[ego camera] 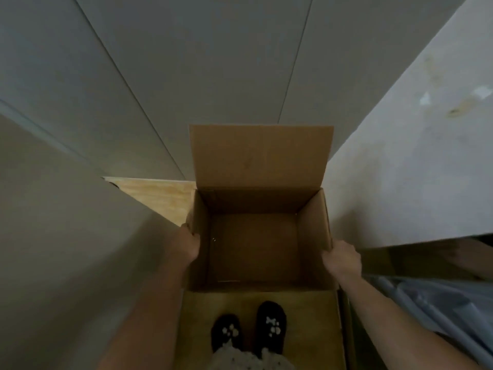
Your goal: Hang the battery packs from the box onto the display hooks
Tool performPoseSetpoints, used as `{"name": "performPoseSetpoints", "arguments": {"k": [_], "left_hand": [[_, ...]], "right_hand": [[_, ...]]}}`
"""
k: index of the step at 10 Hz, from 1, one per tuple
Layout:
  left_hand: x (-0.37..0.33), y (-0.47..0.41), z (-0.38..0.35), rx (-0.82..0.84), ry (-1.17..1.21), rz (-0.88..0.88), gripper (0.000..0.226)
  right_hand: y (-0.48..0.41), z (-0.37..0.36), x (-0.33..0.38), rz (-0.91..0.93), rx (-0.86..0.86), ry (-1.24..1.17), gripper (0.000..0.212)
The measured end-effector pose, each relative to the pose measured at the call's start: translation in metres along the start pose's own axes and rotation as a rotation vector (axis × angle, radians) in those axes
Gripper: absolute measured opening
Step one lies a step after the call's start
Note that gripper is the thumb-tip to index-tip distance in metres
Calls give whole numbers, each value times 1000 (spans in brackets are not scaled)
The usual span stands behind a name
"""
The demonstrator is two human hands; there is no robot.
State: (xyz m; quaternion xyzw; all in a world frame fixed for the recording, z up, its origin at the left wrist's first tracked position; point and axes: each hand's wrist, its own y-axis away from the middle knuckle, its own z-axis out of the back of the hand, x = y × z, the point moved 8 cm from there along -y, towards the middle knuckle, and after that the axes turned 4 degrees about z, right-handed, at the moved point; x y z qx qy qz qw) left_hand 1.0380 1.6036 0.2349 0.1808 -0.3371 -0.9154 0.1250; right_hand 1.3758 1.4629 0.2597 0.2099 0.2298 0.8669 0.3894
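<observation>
Fingers of the left hand (190, 243) are curled over the box (314, 222) wall at 9 o'clock, and the right hand (342, 259) grips the opposite wall at 3 o'clock, so both are holding it. Box is dead centre and open, far flap (260, 156) standing up at 12, near flap (306, 316) folded out at 6. Inside I can only make out bare cardboard, it's pretty dark. Two dark slippers (270, 324) with paw prints show at 6. Pale wood board (160, 193) pokes out at 10.
</observation>
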Motion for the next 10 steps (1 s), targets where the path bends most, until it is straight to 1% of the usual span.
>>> {"name": "performPoseSetpoints", "arguments": {"k": [1,2,3,4,5,6,7,8,9,10], "left_hand": [[-2,-53,-24,6,-23,1,34],[-5,-108,-55,-5,-4,6,30],[-5,-158,-90,-12,-7,-5,29],[-5,-203,-127,21,4,-16,31],[-6,-241,-154,16,37,-15,31],[-7,-264,-174,0,49,-17,31],[-6,-277,-193,-31,89,-31,33],[-6,-281,-200,-31,148,-51,44],[-3,-276,-190,-36,84,-51,56],[-17,-247,-155,-84,71,-115,51]], "right_hand": [[-51,-37,7,14,37,41,24],[-103,-74,11,32,30,60,24],[-148,-109,9,6,7,70,23],[-190,-135,7,-17,-21,39,22],[-224,-155,7,6,-61,40,23],[-244,-176,5,-10,-88,32,23],[-258,-200,-1,-23,-69,-3,25],[-266,-219,-8,-46,31,-25,42],[-257,-215,-5,-18,124,-99,65],[-237,-181,9,85,115,-202,60]]}}
